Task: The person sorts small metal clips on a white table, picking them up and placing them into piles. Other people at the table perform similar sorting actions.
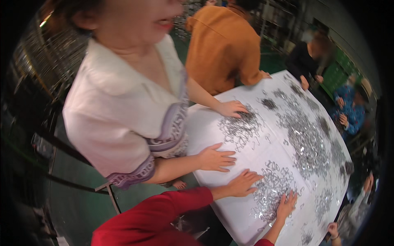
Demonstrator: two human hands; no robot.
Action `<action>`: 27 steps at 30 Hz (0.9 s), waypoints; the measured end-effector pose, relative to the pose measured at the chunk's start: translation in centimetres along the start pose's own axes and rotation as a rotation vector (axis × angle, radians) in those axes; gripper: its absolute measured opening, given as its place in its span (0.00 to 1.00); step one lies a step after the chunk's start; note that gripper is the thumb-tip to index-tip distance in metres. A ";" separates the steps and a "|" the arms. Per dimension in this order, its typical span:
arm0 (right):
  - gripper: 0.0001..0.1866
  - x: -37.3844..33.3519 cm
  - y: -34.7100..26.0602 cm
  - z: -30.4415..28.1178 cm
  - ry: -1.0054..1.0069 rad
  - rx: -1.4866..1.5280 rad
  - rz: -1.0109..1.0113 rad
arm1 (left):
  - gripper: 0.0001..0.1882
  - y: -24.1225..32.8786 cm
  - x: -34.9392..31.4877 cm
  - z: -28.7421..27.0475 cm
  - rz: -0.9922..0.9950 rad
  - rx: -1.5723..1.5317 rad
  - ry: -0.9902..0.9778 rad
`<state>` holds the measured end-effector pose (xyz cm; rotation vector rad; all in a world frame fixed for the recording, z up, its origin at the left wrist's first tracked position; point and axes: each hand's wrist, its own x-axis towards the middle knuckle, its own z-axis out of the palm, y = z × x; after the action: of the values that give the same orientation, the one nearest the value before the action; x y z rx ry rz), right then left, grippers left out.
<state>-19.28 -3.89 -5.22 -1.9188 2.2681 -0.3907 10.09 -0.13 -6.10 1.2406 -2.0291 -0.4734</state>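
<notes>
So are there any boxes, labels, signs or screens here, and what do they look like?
No boxes, labels on things, signs or screens show clearly.
White sheet: covers the table, strewn with small silvery metal pieces.
Shirt band: purple printed trim on a co-worker's white shirt, at left.
Green crates: blurred, far right.

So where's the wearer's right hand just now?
In the head view, the right hand lies low and right of centre, flat on a heap of small metal clips on the white table.
</notes>
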 end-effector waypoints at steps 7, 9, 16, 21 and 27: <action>0.30 -1.6 -2.4 2.0 0.014 -0.003 -0.193 | 0.28 -0.8 0.1 0.2 0.017 -0.075 0.122; 0.31 -1.5 -1.6 1.3 0.063 0.029 -0.077 | 0.26 -0.4 0.3 0.0 0.002 -0.045 0.085; 0.30 -5.4 -3.2 -1.2 0.107 0.084 -0.111 | 0.26 1.0 1.1 -1.4 -0.030 -0.038 0.015; 0.30 -7.6 0.8 -2.8 0.255 0.127 0.109 | 0.26 1.1 1.1 -1.4 -0.045 -0.041 0.028; 0.30 -9.0 4.2 -1.6 0.263 0.094 0.237 | 0.26 1.1 1.1 -1.3 -0.035 -0.004 -0.004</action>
<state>-22.16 5.71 -5.40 -1.6110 2.5503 -0.7405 9.97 -0.52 -4.08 1.2762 -2.0117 -0.4965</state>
